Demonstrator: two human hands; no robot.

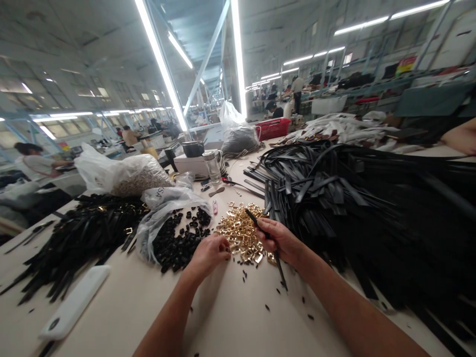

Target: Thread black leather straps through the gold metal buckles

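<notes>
A heap of small gold metal buckles point(241, 230) lies on the beige table point(230, 317) in front of me. My left hand point(208, 253) rests at the heap's left edge, fingers curled and pinching among the buckles; what it holds is too small to name. My right hand point(280, 240) is closed round a narrow black strap point(266, 235) that runs from above the heap down past my wrist. A clear plastic bag of small black loops point(178, 240) lies open just left of my left hand.
A huge pile of black straps point(364, 198) fills the right side. Finished black straps with buckles point(82, 233) lie left. A white phone point(72, 303) sits near the front left. Bags, a bottle point(213, 166) and a red basket point(272, 128) stand behind. Other people work beyond.
</notes>
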